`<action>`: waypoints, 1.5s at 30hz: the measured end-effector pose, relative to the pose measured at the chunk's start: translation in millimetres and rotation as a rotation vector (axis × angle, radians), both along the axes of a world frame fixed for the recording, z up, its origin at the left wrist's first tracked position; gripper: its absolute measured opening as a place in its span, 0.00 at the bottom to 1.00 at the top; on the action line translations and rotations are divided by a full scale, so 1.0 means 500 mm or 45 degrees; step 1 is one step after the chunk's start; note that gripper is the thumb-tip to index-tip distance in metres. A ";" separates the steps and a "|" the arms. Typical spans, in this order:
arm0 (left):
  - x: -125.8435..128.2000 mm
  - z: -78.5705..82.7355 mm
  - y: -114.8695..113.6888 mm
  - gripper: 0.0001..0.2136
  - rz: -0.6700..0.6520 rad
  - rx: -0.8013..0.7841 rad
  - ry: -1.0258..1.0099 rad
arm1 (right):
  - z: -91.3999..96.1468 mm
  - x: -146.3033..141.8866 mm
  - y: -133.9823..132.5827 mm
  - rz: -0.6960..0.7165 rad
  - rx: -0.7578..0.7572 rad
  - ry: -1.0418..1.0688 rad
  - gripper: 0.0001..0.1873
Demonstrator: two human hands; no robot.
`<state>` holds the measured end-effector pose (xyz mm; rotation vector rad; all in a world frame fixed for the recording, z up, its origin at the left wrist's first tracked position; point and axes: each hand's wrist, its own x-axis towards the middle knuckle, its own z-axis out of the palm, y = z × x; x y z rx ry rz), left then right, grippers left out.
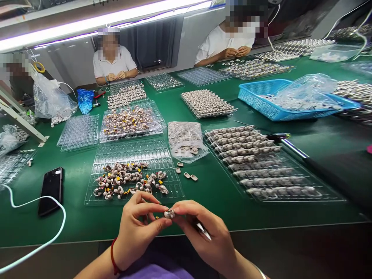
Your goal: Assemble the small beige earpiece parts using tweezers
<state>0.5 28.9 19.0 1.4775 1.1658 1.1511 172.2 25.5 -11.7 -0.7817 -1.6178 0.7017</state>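
Note:
My left hand (142,224) and my right hand (205,228) meet at the table's front edge. Between their fingertips they pinch a small silvery-beige earbud part (169,213). A pointed metal tool (204,231), perhaps tweezers, is also tucked in my right palm; most of it is hidden. Just beyond my hands, a clear plastic tray (133,151) bears a loose pile of earbud parts (119,178) with yellow tabs. Right of it lie a few beige shell pieces (190,176) and a clear bag (186,135) of similar pieces.
A tray of beige-grey earbud parts in rows (244,143) lies to the right, near a black-handled tool (293,147). Behind are a blue basket (261,100) and more filled trays. At left, a phone (51,190) lies beside a white cable (62,217). Co-workers sit across the green table.

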 end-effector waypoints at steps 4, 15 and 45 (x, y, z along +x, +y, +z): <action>0.000 0.006 -0.005 0.07 0.007 0.082 0.038 | 0.005 -0.002 0.001 0.024 0.028 0.036 0.14; -0.006 -0.001 -0.016 0.10 -0.058 0.395 0.285 | 0.020 0.004 -0.002 0.011 0.123 -0.076 0.15; -0.026 0.023 -0.013 0.09 -0.217 0.989 0.832 | 0.035 0.002 -0.009 0.238 -0.156 0.064 0.08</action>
